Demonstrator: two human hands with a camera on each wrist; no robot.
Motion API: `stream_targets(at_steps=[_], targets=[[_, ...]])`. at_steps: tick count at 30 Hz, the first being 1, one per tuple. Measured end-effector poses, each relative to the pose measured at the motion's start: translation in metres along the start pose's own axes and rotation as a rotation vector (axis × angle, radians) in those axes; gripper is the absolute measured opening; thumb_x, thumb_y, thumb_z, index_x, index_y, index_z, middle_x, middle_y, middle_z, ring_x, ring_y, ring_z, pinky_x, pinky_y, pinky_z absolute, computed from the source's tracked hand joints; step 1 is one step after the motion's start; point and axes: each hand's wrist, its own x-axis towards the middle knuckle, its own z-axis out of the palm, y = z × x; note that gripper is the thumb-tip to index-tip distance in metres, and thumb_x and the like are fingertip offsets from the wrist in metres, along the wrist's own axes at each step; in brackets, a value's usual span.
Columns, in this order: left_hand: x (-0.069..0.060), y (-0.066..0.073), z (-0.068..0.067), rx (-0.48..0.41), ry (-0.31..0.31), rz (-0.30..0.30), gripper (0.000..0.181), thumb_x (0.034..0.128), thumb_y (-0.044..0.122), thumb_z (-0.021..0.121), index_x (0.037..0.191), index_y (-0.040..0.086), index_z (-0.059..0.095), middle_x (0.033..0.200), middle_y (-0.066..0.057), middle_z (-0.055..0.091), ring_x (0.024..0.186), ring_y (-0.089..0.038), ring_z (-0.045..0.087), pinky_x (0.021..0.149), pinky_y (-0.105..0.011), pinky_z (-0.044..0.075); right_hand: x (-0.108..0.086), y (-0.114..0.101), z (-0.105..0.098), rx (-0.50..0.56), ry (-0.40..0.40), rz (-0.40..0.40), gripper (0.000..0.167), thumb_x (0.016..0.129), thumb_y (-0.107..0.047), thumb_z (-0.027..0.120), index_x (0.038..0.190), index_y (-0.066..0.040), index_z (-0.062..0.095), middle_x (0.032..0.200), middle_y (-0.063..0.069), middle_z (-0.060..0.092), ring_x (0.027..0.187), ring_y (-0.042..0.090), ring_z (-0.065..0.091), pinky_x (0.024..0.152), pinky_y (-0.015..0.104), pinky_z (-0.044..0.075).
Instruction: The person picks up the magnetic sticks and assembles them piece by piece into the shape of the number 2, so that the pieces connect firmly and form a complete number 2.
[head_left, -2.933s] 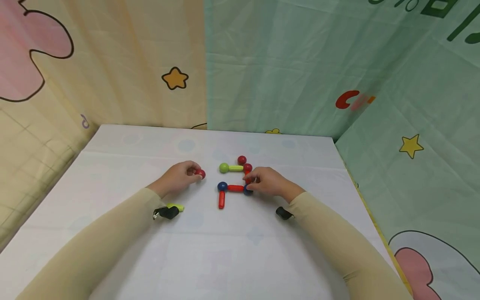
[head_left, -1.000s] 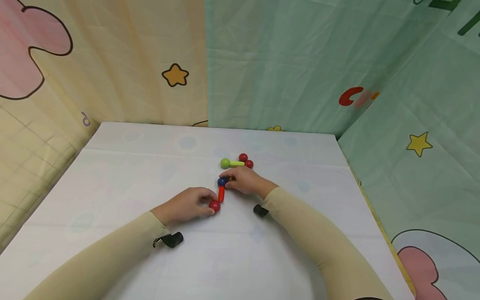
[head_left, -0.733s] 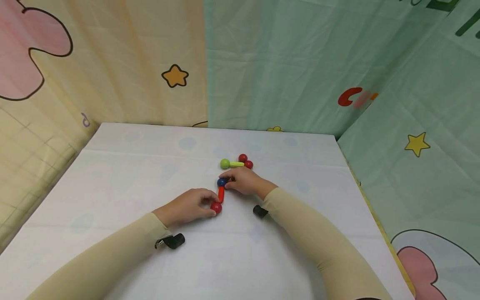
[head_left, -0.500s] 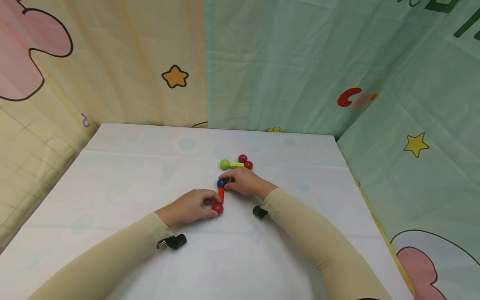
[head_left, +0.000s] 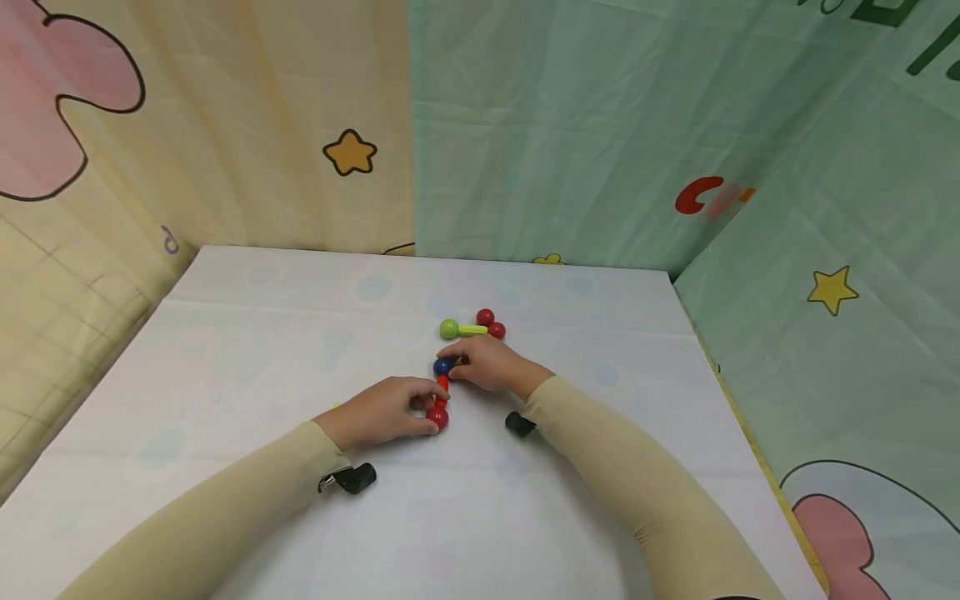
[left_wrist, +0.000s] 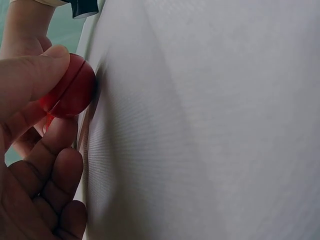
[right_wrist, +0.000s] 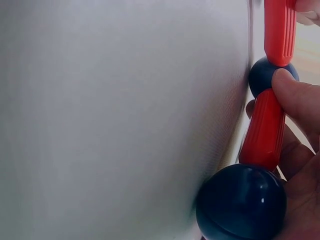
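Observation:
With thumb and fingers, my left hand holds a red ball low over the table. In the head view this ball meets the near end of a red rod; the left fingertips partly cover the joint. My right hand pinches a blue ball at the rod's far end. The right wrist view shows a second red rod running from that ball to another blue ball, near the right palm. The right hand hides these last two in the head view.
Beyond the right hand lie a green ball, a yellow-green rod and two red balls, one behind the other. A bit of another yellow-green piece peeks out behind the left hand. A white cloth covers the table.
My left hand has brought its red ball rightward and nearer, up to the rod's end. The right hand has shifted left from the right-hand blue ball to the left one. Lately only the left hand moves slightly.

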Motion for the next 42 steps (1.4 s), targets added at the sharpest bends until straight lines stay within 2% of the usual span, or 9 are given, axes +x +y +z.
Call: stream_targets(at_steps=[11,17,20,22,25,27,30,36,42], targets=[[0.001,0.003,-0.001,0.017,-0.015,-0.023,0.041,0.0919,0.035,0.083,0.129,0.023,0.071,0.109,0.009,0.068,0.104,-0.012,0.061,0.096,-0.037,0.054,0.000,0.002,0.000,-0.032,0.002,-0.016,0.041,0.102,-0.020,0.071,0.143,-0.017,0.067,0.137,0.003,0.072,0.123,0.018,0.065,0.109,0.037,0.053],[0.001,0.004,-0.002,0.004,-0.032,-0.038,0.038,0.0913,0.032,0.084,0.126,0.025,0.071,0.102,0.011,0.067,0.100,-0.011,0.060,0.090,-0.032,0.054,-0.011,0.008,-0.009,-0.028,0.045,-0.005,0.043,0.099,-0.025,0.075,0.141,-0.016,0.068,0.129,0.002,0.074,0.112,0.017,0.066,0.100,0.035,0.056],[0.002,0.005,-0.003,0.006,-0.043,-0.042,0.037,0.0910,0.031,0.084,0.125,0.025,0.071,0.102,0.009,0.066,0.100,-0.012,0.060,0.089,-0.031,0.053,-0.021,0.017,-0.016,-0.028,0.089,0.041,0.039,0.098,-0.027,0.077,0.135,-0.015,0.072,0.114,0.003,0.073,0.103,0.018,0.064,0.092,0.035,0.057],[0.002,0.006,-0.003,0.008,-0.050,-0.046,0.037,0.0907,0.031,0.084,0.124,0.025,0.071,0.102,0.009,0.066,0.100,-0.013,0.059,0.089,-0.032,0.053,-0.028,0.024,-0.021,-0.028,0.103,0.102,0.037,0.097,-0.028,0.078,0.132,-0.016,0.074,0.110,0.002,0.071,0.101,0.018,0.061,0.089,0.034,0.056],[0.002,0.007,-0.004,0.009,-0.054,-0.058,0.037,0.0904,0.032,0.084,0.124,0.026,0.071,0.102,0.010,0.066,0.101,-0.013,0.059,0.091,-0.034,0.052,-0.038,0.034,-0.026,-0.008,0.080,0.184,0.038,0.095,-0.030,0.080,0.131,-0.018,0.074,0.105,0.002,0.067,0.098,0.020,0.058,0.083,0.034,0.055],[0.002,0.007,-0.005,0.012,-0.055,-0.068,0.037,0.0903,0.032,0.085,0.125,0.027,0.070,0.103,0.010,0.066,0.101,-0.013,0.059,0.091,-0.034,0.053,-0.043,0.039,-0.027,0.016,0.052,0.208,0.040,0.094,-0.030,0.081,0.131,-0.020,0.073,0.107,0.001,0.066,0.100,0.020,0.058,0.083,0.032,0.054],[0.002,0.007,-0.006,0.008,-0.057,-0.078,0.037,0.0902,0.032,0.085,0.124,0.028,0.070,0.104,0.011,0.066,0.102,-0.014,0.059,0.092,-0.035,0.052,-0.046,0.046,-0.026,0.057,0.020,0.194,0.041,0.093,-0.029,0.082,0.132,-0.020,0.073,0.109,0.001,0.068,0.101,0.020,0.059,0.086,0.032,0.055],[0.003,0.008,-0.007,-0.015,-0.069,-0.083,0.037,0.0899,0.032,0.085,0.124,0.029,0.070,0.104,0.010,0.066,0.102,-0.015,0.059,0.091,-0.036,0.051,-0.049,0.049,-0.023,0.101,0.011,0.177,0.039,0.095,-0.025,0.081,0.133,-0.021,0.074,0.124,0.000,0.073,0.109,0.019,0.061,0.099,0.036,0.056],[0.004,0.008,-0.007,-0.009,-0.070,-0.086,0.037,0.0896,0.031,0.086,0.124,0.028,0.070,0.102,0.008,0.065,0.102,-0.016,0.058,0.090,-0.035,0.051,-0.050,0.049,-0.024,0.114,-0.002,0.185,0.038,0.096,-0.024,0.079,0.134,-0.020,0.074,0.128,0.001,0.072,0.111,0.020,0.061,0.100,0.037,0.056]])
